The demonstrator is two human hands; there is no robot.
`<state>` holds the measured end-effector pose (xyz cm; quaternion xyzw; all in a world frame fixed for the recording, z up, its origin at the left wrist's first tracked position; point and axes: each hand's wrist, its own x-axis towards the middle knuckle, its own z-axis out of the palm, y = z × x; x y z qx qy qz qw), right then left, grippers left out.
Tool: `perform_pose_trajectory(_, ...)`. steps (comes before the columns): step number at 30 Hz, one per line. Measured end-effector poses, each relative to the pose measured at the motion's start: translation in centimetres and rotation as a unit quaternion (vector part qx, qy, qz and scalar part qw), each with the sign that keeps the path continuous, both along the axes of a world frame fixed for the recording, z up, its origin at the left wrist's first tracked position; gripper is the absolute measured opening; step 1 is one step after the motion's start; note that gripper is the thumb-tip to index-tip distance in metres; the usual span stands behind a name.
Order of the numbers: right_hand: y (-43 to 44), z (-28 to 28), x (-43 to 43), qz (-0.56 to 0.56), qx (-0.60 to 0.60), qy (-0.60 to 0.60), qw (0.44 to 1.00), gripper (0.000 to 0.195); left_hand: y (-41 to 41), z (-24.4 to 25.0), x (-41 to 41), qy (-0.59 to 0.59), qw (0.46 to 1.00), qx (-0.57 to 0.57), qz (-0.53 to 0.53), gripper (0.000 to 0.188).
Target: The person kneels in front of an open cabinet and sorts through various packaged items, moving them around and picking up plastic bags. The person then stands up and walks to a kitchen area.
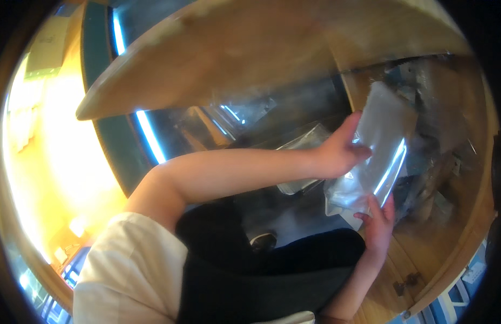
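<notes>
A stack of clear plastic bags or sleeves (386,121) is held up in front of me, tilted, with light glaring off its lower right side. My left hand (339,152) grips its left edge, thumb towards the top. Lower down, the fingers of my right hand (378,222) close on its bottom edge. Behind my left wrist lies another bundle of clear plastic (307,139), partly covered by the forearm. Farther left, shiny clear packaging (230,121) rests on a dark surface.
A wooden panel with a curved-looking edge (234,60) spans the top of the view. On the right, a wooden compartment (477,202) holds jumbled clear plastic packaging (437,162). A dark shoe (263,242) shows below. Strong light glares at the left.
</notes>
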<state>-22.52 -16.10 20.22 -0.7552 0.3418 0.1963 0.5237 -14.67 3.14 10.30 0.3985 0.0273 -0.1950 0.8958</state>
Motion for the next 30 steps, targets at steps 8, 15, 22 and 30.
perform_pose_trajectory(8,-3.6,-2.8,1.4,0.021,0.056,-0.171,0.984,0.03,2.6,-7.1,4.1,-0.105,0.98,0.144,-0.085,0.069)
perform_pose_trajectory(15,-2.6,-0.7,5.8,-0.246,0.098,-0.211,0.941,0.051,8.6,-18.2,4.1,-0.278,0.495,0.75,-0.34,0.067)
perform_pose_trajectory(22,-9.9,-1.7,25.3,-0.21,0.365,-0.272,0.865,0.026,10.3,-16.2,5.5,-0.247,0.447,0.744,-0.43,0.073)
perform_pose_trajectory(30,-12.5,-9.1,40.2,-0.104,0.307,-0.214,0.921,0.041,7.8,-18.2,5.3,-0.265,0.403,0.755,-0.444,0.074)
